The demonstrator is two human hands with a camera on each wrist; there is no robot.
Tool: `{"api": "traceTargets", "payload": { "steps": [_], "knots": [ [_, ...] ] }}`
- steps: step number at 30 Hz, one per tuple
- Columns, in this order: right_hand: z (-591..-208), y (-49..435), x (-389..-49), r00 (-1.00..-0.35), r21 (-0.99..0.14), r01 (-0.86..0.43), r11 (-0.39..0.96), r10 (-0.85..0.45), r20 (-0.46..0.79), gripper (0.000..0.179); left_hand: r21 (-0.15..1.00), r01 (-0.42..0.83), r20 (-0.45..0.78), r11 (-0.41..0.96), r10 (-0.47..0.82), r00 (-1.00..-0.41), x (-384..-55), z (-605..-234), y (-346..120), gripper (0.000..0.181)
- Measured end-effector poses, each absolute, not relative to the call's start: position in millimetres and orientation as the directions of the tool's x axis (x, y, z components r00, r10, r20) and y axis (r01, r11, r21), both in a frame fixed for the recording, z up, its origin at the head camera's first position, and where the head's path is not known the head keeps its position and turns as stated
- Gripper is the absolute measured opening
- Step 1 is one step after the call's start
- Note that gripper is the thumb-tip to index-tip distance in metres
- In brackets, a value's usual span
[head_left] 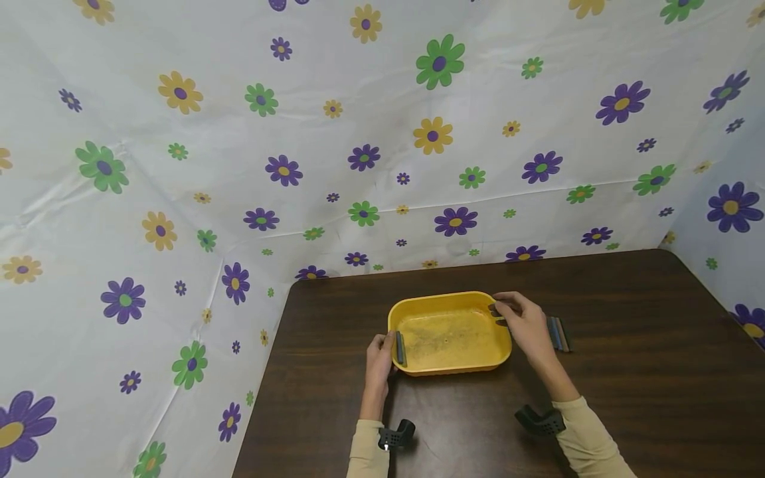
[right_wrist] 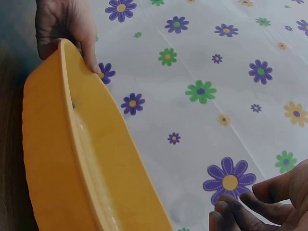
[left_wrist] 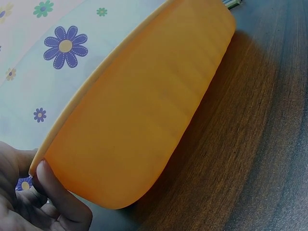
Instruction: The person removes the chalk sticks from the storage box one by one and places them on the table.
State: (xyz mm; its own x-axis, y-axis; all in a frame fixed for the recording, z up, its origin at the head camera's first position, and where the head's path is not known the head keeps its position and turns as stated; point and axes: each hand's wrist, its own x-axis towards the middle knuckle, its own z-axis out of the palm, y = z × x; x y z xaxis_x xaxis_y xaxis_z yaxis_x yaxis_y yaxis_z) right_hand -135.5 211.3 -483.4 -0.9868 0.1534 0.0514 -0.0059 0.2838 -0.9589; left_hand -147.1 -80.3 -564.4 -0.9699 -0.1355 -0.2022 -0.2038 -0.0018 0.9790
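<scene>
A yellow plastic tray (head_left: 451,368) with rounded corners lies on the table, its floor smudged grey. My left hand (head_left: 379,362) grips its left rim; in the left wrist view the thumb (left_wrist: 65,195) presses the outside of the rim. Dark chalk-like sticks (head_left: 400,348) lie inside the tray by that hand. My right hand (head_left: 526,325) is over the tray's right end, fingers loosely bent. In the right wrist view its darkly smudged fingers (right_wrist: 245,214) are spread apart, and nothing shows between them.
Several blue, brown and dark sticks (head_left: 558,334) lie side by side on the dark wooden table (head_left: 645,372), right of the tray and partly behind my right hand. A white flowered cloth (head_left: 382,113) hangs behind and at both sides.
</scene>
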Motion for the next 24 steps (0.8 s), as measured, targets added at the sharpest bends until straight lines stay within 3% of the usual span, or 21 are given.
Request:
{"api": "traceTargets", "payload": {
  "steps": [24],
  "knots": [
    [-488, 171, -145, -0.997, -0.972, 0.001, 0.235, 0.080, 0.018, 0.027, 0.981, -0.195, -0.192, 0.007, -0.127, -0.973, -148, -563, -80, 0.034]
  ]
}}
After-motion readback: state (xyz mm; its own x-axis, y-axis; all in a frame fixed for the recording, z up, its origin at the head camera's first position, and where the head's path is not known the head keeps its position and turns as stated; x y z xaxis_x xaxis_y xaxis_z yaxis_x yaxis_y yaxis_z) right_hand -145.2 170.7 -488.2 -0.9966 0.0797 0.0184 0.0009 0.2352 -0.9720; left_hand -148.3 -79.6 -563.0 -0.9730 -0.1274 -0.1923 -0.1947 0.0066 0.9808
